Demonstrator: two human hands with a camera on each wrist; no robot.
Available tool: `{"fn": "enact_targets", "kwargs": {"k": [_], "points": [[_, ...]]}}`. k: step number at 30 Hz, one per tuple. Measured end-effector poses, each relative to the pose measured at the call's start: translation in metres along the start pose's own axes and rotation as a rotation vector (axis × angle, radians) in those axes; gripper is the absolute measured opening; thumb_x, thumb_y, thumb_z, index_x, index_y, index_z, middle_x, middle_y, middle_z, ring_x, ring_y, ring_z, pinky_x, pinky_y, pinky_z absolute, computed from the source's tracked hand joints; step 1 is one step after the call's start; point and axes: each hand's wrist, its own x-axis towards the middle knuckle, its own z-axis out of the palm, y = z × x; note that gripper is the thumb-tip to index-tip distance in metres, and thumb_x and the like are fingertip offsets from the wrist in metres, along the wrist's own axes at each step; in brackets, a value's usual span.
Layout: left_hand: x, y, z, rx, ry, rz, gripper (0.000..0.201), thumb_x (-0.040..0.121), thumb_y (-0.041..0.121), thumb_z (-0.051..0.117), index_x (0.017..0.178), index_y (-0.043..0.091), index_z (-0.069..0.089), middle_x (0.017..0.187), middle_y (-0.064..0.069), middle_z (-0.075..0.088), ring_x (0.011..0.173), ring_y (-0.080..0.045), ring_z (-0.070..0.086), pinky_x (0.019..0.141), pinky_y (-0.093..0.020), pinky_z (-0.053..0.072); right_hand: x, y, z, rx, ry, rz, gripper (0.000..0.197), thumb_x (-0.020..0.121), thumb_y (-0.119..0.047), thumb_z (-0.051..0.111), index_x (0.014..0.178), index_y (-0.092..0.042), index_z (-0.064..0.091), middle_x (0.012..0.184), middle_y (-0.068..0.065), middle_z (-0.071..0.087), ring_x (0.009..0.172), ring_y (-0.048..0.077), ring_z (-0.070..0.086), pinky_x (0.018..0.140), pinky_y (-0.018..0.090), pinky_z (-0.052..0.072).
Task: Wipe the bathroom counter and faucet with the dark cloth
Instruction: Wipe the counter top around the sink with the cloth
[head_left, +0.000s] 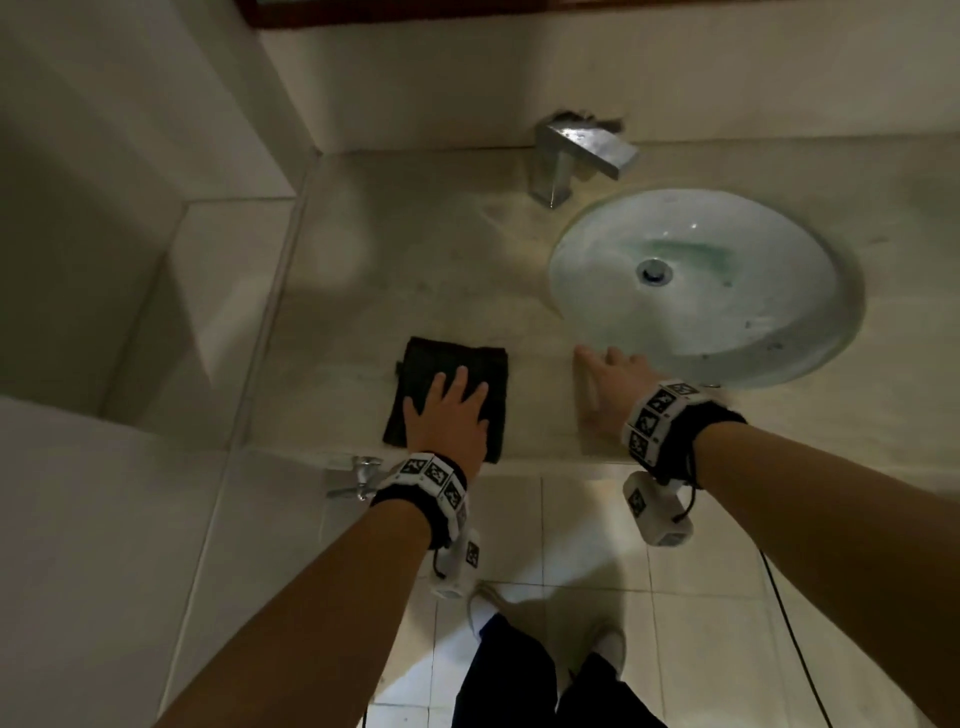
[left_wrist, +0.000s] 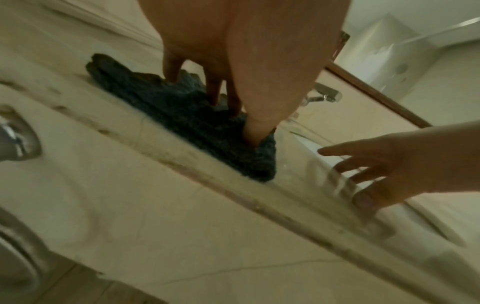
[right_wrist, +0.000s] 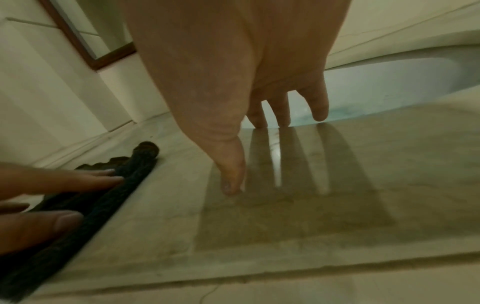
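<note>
The dark cloth (head_left: 441, 371) lies folded flat on the beige counter (head_left: 415, 260) near its front edge, left of the basin. My left hand (head_left: 449, 410) presses on it with straight, spread fingers (left_wrist: 215, 90); the cloth (left_wrist: 182, 115) shows under them in the left wrist view. My right hand (head_left: 605, 387) rests flat on the bare counter beside the basin rim, its fingertips (right_wrist: 320, 111) reaching the basin's edge and its thumb touching the counter (right_wrist: 311, 216). The square chrome faucet (head_left: 576, 156) stands at the back, left of the basin. The cloth (right_wrist: 103, 195) lies to the left in the right wrist view.
The round white basin (head_left: 701, 280) with its drain (head_left: 654, 271) sits sunk into the counter at the right. A tiled wall (head_left: 130, 156) closes off the left side. A small tap (head_left: 358, 480) sticks out below the counter's front edge, above the tiled floor (head_left: 571, 545).
</note>
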Motion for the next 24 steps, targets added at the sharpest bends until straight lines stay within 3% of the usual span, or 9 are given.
{"fn": "enact_targets", "kwargs": {"k": [2,4,11,18,24], "points": [[-0.004,0.004,0.001,-0.019,0.009,-0.022,0.053,0.102,0.041,0.035,0.151,0.035,0.018,0.162,0.002,0.002,0.149,-0.025,0.002,0.116,-0.058,0.014,0.004,-0.008,-0.001,-0.042,0.003,-0.037,0.094,0.082,-0.031,0.066,0.149,-0.039,0.001,0.155,0.006,0.019,0.138,0.036,0.027,0.106,0.056,0.038],[-0.008,0.005,0.006,-0.066,0.005,-0.03,0.053,0.103,0.037,0.034,0.152,0.033,0.016,0.163,0.0,0.001,0.149,-0.025,0.002,0.116,-0.057,0.016,0.011,-0.019,-0.002,-0.053,0.003,-0.073,0.096,0.084,-0.036,0.067,0.151,-0.039,-0.001,0.161,0.006,0.007,0.144,0.035,0.017,0.11,0.056,0.034],[-0.021,-0.033,0.013,-0.091,-0.025,-0.035,0.053,0.103,0.039,0.03,0.153,0.037,0.011,0.162,0.006,-0.005,0.149,-0.022,-0.004,0.119,-0.05,0.014,0.033,-0.054,-0.017,-0.009,0.009,-0.116,0.09,0.09,-0.045,0.059,0.153,-0.039,-0.005,0.163,0.009,-0.003,0.148,0.039,0.002,0.117,0.053,0.022],[-0.004,-0.103,0.009,-0.102,-0.004,-0.158,0.053,0.103,0.042,0.029,0.153,0.037,0.012,0.162,0.005,-0.002,0.149,-0.02,0.0,0.119,-0.047,0.017,0.05,-0.062,-0.013,0.027,0.048,-0.058,0.091,0.086,-0.056,0.057,0.152,-0.032,0.0,0.162,0.012,-0.011,0.147,0.042,-0.003,0.118,0.055,0.017],[0.055,-0.125,-0.012,-0.064,0.006,-0.197,0.054,0.103,0.041,0.029,0.153,0.035,0.012,0.163,0.002,0.0,0.149,-0.024,0.002,0.117,-0.05,0.018,0.057,-0.058,-0.011,0.063,0.028,-0.047,0.093,0.082,-0.058,0.061,0.152,-0.036,0.003,0.161,0.013,-0.013,0.146,0.042,0.006,0.118,0.052,0.02]]}}
